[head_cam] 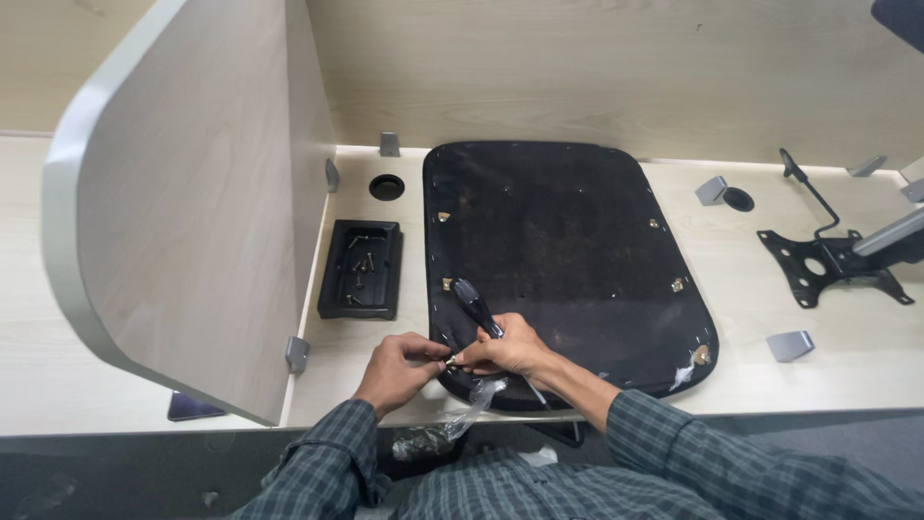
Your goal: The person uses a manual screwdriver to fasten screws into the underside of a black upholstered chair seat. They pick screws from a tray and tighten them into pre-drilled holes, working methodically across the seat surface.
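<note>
My two hands meet at the near edge of the black seat pad (568,260), which lies flat on the desk (847,356). My right hand (505,349) is closed around a screwdriver (476,306). Its dark handle sticks up and away from me, over the pad, and its tip comes down toward me, to where my hands touch. So the long line of the screwdriver runs from far to near, leaning a little to the left at the top.

My left hand (399,366) is just left of the right one. Its fingers pinch something very small and shiny at the tip, most likely a screw (449,361), but it is too tiny to be sure. Both hands are at the same spot, so neither is nearer than the other.

Left of the pad sits a black tray (332,279). A few dark screws (362,262) lie loose in it. Left of the tray stands a tall wood divider (183,212).

Right of the pad, well apart, lies a black metal chair base plate (833,262) with a lever. A clear plastic bag (462,416) hangs off the desk edge just under my hands.
</note>
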